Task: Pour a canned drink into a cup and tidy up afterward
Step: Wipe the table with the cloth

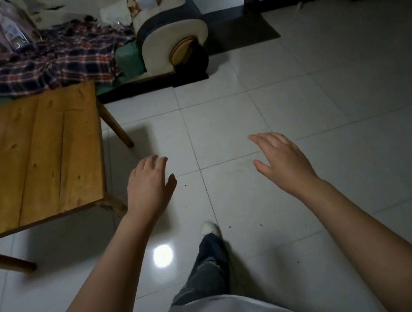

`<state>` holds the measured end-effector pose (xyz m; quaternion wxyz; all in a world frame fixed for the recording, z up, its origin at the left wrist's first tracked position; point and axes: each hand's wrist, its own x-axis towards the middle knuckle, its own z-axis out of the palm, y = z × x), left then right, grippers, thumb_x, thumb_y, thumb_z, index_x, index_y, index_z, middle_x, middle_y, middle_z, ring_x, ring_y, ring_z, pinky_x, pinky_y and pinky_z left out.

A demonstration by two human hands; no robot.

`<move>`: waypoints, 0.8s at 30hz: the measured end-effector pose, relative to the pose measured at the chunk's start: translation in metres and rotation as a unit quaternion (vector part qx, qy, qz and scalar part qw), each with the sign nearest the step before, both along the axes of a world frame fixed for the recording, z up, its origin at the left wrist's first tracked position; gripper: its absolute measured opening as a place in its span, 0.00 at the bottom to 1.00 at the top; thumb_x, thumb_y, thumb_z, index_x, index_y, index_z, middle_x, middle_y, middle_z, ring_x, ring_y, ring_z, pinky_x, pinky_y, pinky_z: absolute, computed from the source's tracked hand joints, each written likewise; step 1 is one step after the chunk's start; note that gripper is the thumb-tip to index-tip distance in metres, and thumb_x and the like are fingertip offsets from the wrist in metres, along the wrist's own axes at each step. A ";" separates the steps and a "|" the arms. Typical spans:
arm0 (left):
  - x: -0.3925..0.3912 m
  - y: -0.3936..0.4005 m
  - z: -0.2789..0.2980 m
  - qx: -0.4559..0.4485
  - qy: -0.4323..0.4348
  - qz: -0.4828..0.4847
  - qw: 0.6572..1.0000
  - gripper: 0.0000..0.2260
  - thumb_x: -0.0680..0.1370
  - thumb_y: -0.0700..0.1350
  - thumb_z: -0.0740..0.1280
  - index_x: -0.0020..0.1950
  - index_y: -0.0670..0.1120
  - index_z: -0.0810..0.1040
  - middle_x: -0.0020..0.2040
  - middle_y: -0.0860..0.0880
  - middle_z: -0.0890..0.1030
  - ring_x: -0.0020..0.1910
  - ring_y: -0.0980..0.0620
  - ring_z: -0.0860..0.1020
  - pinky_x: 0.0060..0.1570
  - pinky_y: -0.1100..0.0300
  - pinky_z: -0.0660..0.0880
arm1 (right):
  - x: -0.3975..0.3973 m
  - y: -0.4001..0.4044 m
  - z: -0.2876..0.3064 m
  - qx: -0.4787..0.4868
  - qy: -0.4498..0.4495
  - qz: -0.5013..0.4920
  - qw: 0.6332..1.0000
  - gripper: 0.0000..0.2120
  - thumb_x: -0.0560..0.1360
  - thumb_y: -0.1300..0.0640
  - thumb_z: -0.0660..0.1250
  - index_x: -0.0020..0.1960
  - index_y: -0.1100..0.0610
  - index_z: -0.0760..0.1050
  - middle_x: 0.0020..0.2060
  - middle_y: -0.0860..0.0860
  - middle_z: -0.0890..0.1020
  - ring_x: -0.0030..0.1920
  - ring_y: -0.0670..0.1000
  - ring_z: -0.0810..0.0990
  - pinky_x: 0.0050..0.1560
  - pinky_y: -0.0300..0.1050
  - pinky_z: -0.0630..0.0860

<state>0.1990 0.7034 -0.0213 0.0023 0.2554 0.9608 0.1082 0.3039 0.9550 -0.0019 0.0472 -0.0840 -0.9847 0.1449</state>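
Note:
Neither a can nor a cup shows in the head view. My left hand (149, 184) hangs in the air over the tiled floor, just right of the wooden table's near corner, fingers loosely bent and holding nothing. My right hand (281, 160) is stretched forward at the same height with straight, spread fingers, also holding nothing. The wooden table (31, 160) stands at the left, and the part of its top that is in view is bare.
A sofa (170, 33) with a plaid cloth (51, 58) and a plastic bag stands behind the table. A dark mat (239, 28) lies before a doorway at the back. White floor tiles (326, 111) spread to the right. My leg and shoe (210, 228) are below.

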 end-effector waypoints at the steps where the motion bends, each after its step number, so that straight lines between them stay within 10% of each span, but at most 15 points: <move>1: -0.011 0.007 -0.002 0.003 -0.001 0.004 1.000 0.20 0.77 0.47 0.64 0.67 0.41 0.69 0.66 0.39 0.72 0.66 0.41 0.69 0.65 0.46 0.68 | -0.011 0.006 -0.001 0.000 0.000 0.002 1.000 0.25 0.76 0.56 0.63 0.71 0.56 0.62 0.68 0.52 0.70 0.69 0.53 0.63 0.67 0.48 0.62; 24: -0.335 0.080 0.001 0.024 -0.001 0.095 0.995 0.20 0.76 0.47 0.65 0.66 0.41 0.71 0.64 0.41 0.74 0.63 0.42 0.73 0.61 0.47 0.72 | -0.379 0.080 0.003 -0.007 0.001 0.107 0.994 0.24 0.76 0.55 0.63 0.70 0.56 0.63 0.67 0.52 0.70 0.69 0.53 0.64 0.67 0.47 0.61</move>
